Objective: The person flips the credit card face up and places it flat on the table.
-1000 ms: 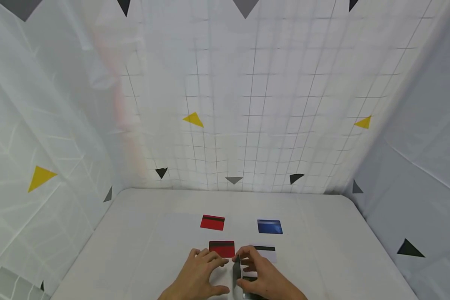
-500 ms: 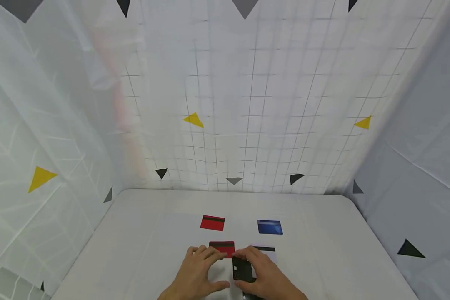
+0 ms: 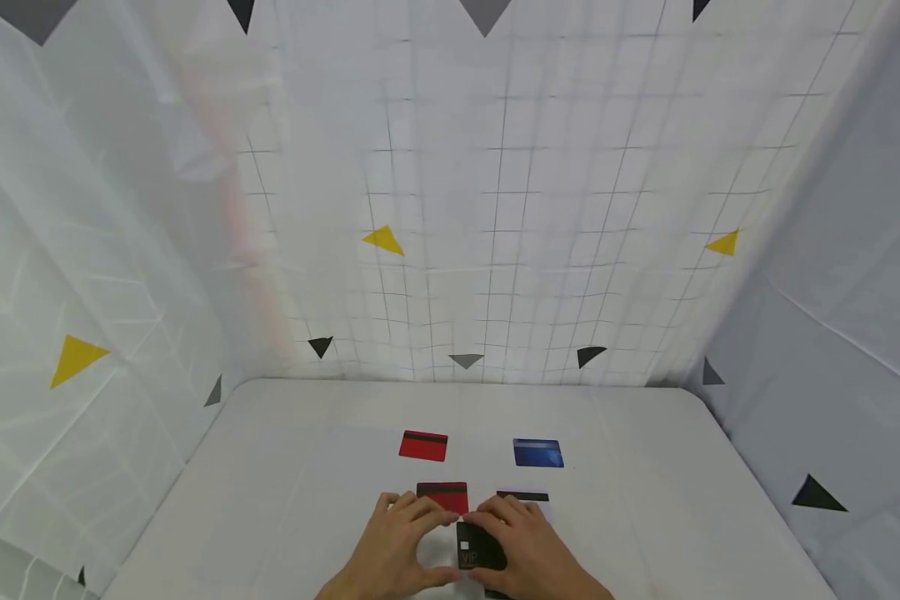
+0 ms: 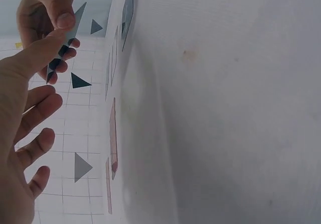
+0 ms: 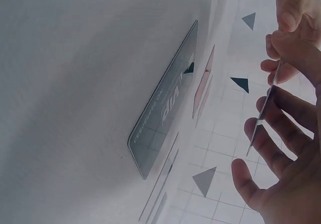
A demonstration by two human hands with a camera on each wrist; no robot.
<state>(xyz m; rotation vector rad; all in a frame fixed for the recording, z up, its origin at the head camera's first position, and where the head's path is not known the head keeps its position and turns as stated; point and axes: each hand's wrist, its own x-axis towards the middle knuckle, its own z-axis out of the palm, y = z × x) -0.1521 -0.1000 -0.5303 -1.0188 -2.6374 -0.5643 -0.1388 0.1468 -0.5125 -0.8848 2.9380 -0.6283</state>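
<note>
My right hand (image 3: 528, 546) grips a black card (image 3: 474, 546) by its edges, thumb below and index finger above. The card's face shows a pale chip and "VIP" lettering. My left hand (image 3: 390, 542) curves in a C on the other side, its thumb and index tips right at the card's left corners. In the right wrist view the held card (image 5: 260, 118) appears nearly edge-on, against the right fingers. A second dark card with VIP lettering (image 5: 163, 106) lies on the table below; in the head view the right hand mostly hides it.
On the white table (image 3: 307, 467), a red card (image 3: 442, 492) lies just beyond my hands, with another red card (image 3: 423, 446) farther back. A blue card (image 3: 537, 452) is at back right. A white card with a black stripe (image 3: 527, 496) is partly covered by my right hand.
The held black card has turned from nearly edge-on to face-up, so its VIP lettering shows. It has shifted slightly left, and the gap to my left fingertips has narrowed.
</note>
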